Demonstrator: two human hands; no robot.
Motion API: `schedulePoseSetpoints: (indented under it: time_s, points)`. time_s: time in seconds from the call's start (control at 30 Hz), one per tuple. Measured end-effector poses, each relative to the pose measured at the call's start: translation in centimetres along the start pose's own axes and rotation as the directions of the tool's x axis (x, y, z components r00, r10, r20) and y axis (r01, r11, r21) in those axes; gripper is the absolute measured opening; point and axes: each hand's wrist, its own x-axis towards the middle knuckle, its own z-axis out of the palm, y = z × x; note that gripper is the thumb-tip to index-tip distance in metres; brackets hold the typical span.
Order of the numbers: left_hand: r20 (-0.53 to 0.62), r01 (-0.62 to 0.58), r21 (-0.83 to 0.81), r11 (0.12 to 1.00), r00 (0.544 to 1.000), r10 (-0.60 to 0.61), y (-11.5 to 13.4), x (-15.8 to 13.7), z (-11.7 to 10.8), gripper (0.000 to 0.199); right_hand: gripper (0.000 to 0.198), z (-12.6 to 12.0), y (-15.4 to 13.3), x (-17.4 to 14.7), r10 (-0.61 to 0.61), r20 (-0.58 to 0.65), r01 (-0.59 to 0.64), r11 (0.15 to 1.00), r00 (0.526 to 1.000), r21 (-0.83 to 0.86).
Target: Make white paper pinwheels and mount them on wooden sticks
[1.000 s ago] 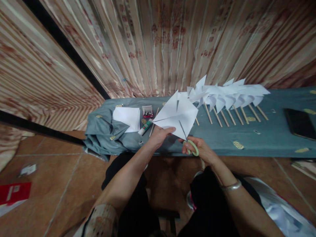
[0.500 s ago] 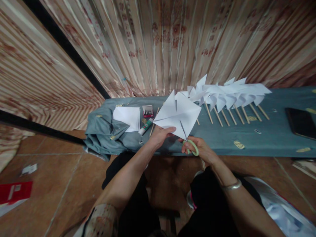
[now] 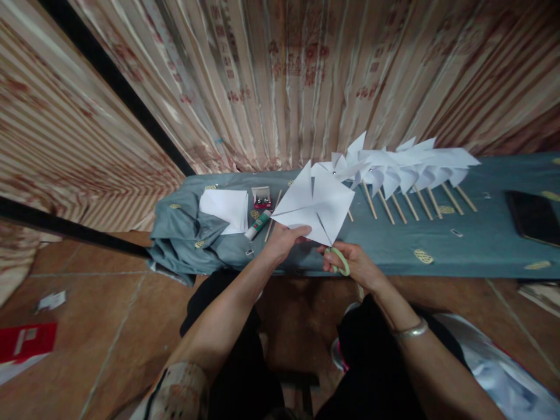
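My left hand (image 3: 286, 238) pinches the lower left edge of a square white sheet of paper (image 3: 335, 195), thumb on top. Slits run inward from the sheet's corners. Held in my right hand (image 3: 352, 259) is a pair of scissors (image 3: 344, 265) with light green handles. Their blades lie at the paper's near corner, along a cut towards the middle. Beyond and to the right of the sheet lies a row of white paper pinwheels (image 3: 396, 175) on wooden sticks, overlapping one another.
A green-covered bench (image 3: 481, 251) runs across in front of me. On its left lie a stack of white paper (image 3: 225, 204), a small open box (image 3: 262, 198) of shiny bits, a green and white tube (image 3: 258, 226) and a stick. A black phone-like device (image 3: 531, 216) lies right. Curtains (image 3: 297, 105) hang behind.
The scissor handles have come closer together and the blades have closed at the near corner cut. The sheet has shifted very slightly left. Everything on the bench stays put.
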Motion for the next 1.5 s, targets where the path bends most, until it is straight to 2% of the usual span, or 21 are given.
schedulePoseSetpoints:
  time_s: [0.5,0.93,1.5]
  points:
    - [0.022,-0.014,-0.018,1.0,1.0,0.014,0.02,-0.12,0.2,0.037,0.052,0.34,-0.22,0.03,0.0,-0.045,0.001,1.0,0.999,0.026]
    - [0.027,-0.002,-0.003,1.0,1.0,0.002,-0.03,-0.22,0.07,0.044,0.053,0.51,-0.09,0.2,0.011,-0.047,-0.009,0.999,0.999,0.042]
    - [0.035,-0.004,-0.024,1.0,0.999,0.005,-0.16,-0.19,0.19,0.041,0.05,0.54,-0.09,0.14,-0.001,-0.045,0.001,1.0,0.999,0.016]
